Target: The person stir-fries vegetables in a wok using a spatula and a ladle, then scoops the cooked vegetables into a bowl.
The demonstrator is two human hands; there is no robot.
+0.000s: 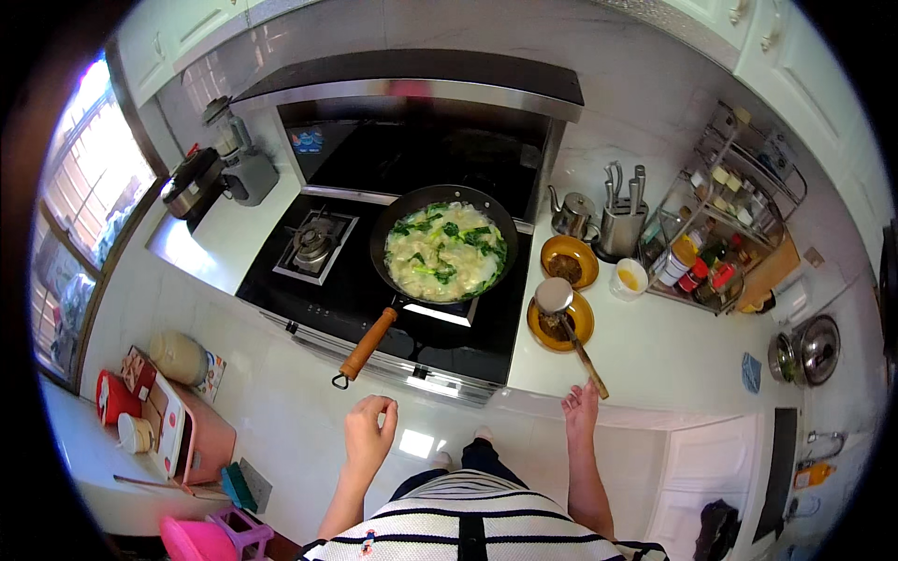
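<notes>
A black wok [379,247] stands on the right side of the black gas hob [337,294], holding a pale soup with leafy greens [449,252]. Its wooden handle [368,343] points towards me. Just below the handle's end, my left hand [370,426] is loosely curled in the air with nothing in it. A metal ladle [554,296] lies across the nearer of two amber bowls [584,308], its wooden handle reaching over the counter edge. By that handle's tip is my right hand [581,410], fingers apart; whether they touch it I cannot tell. Dark seasoning lies in the farther amber bowl [589,259].
Right of the bowls are a white cup [628,279] with yellow contents, a steel kettle [577,214], a knife block [621,228] and a rack [701,298] of bottles. A blender [249,179] stands at the left. A blue cloth [751,372] lies on the counter [673,350].
</notes>
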